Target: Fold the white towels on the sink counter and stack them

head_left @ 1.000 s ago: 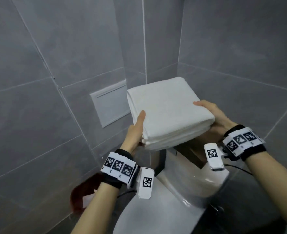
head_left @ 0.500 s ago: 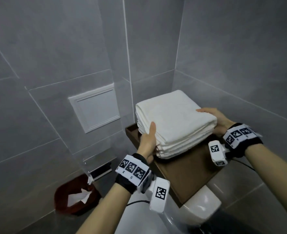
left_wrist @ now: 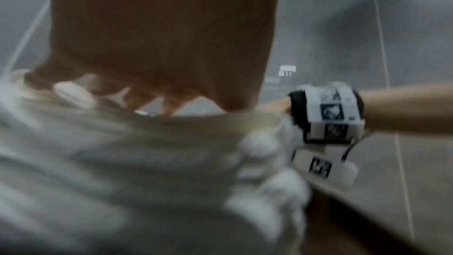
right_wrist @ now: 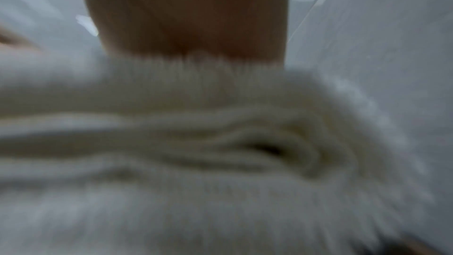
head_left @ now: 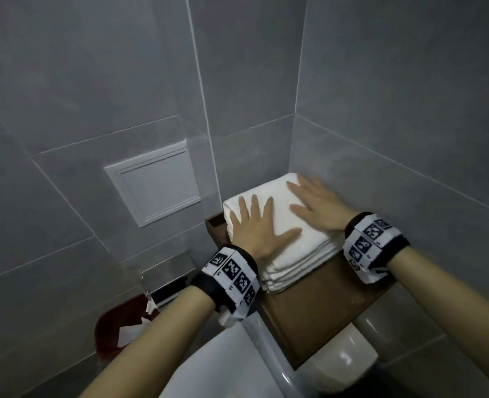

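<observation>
Grey tiled walls (head_left: 65,81) meet in a corner. A white rectangular access panel (head_left: 154,183) is set into the left wall. Below it a metal paper holder (head_left: 167,278) is fixed to the wall. A dark red bin (head_left: 119,331) holding crumpled white paper stands on the floor. A brown wooden shelf (head_left: 321,305) sits above a white toilet (head_left: 231,366).

Both wrist views blurred: towel stack (right_wrist: 196,143) reads as soft white folds, layer count unclear. Left hand (left_wrist: 159,36) fingertips smeared. Red bin (head_left: 117,334) half hidden behind left forearm; toilet (head_left: 237,369) cut off at bottom edge.
</observation>
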The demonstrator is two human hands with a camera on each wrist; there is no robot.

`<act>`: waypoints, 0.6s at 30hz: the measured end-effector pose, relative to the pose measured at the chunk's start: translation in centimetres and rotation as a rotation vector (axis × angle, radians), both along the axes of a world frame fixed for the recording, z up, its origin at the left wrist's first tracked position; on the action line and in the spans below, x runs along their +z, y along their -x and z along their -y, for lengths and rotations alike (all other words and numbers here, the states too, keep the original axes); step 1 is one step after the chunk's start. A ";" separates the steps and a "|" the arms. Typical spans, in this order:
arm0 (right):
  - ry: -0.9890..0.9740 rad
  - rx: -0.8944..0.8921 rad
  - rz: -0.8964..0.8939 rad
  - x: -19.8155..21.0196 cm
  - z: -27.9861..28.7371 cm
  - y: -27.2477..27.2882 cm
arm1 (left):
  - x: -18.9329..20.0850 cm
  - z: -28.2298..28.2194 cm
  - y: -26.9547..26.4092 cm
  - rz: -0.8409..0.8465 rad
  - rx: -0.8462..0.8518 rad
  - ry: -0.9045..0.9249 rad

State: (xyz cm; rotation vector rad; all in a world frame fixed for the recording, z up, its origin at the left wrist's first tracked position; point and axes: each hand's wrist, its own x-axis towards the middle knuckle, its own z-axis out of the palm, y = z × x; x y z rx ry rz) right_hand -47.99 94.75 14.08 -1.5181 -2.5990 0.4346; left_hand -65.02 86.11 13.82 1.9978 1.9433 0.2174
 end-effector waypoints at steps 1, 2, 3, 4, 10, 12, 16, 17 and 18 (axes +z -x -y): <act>0.017 0.007 0.072 -0.6 0.0 0.4 | -0.7 -0.4 0.0 -0.092 -0.016 0.039; 0.019 0.009 0.107 -1.4 0.0 0.7 | -1.5 -0.6 0.2 -0.148 -0.025 0.055; -0.001 0.011 0.114 -2.1 0.0 0.8 | -2.2 -0.8 0.5 -0.157 -0.022 0.061; -0.032 0.012 0.106 -2.8 0.1 0.8 | -2.9 -0.9 0.8 -0.138 -0.008 0.062; -0.079 -0.012 0.056 -3.3 0.1 0.7 | -3.7 -0.6 0.9 -0.026 0.043 0.022; -0.033 -0.049 -0.068 -2.2 0.7 0.6 | -2.5 -0.3 1.8 -0.020 0.018 -0.082; -0.166 -0.144 -0.665 1.4 2.1 0.4 | 0.3 0.4 5.9 0.321 0.047 -0.493; -0.214 -0.151 -0.785 2.7 2.9 0.4 | 0.8 1.0 7.1 0.433 0.063 -0.566; -0.243 -0.147 -0.905 4.0 4.0 0.3 | 1.3 2.1 8.3 0.526 0.107 -0.600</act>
